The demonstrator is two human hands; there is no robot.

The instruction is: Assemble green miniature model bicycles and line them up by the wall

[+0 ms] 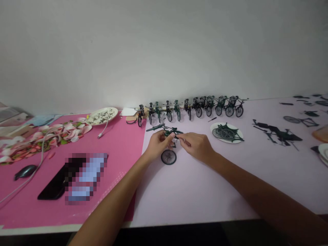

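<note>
Over the pale lilac part of the table, my left hand (pixel 160 143) is closed around a dark green model bicycle frame (pixel 170 131), thumb on top. My right hand (pixel 196 143) pinches at the frame's right side; whether a small part sits in its fingertips is too fine to make out. Just below my hands, a small spoked wheel (pixel 168 157) shows near the frame; I cannot tell if they are joined. Part of the frame is hidden behind my fingers.
A row of assembled model bicycles (pixel 197 107) stands along the wall. To the right are a white plate (pixel 239 140) of green parts and loose black parts (pixel 278 133). Leftward lie a phone (pixel 56 181), a cable (pixel 42 150), artificial petals (pixel 51 138) and a plate (pixel 116 111) of small pieces.
</note>
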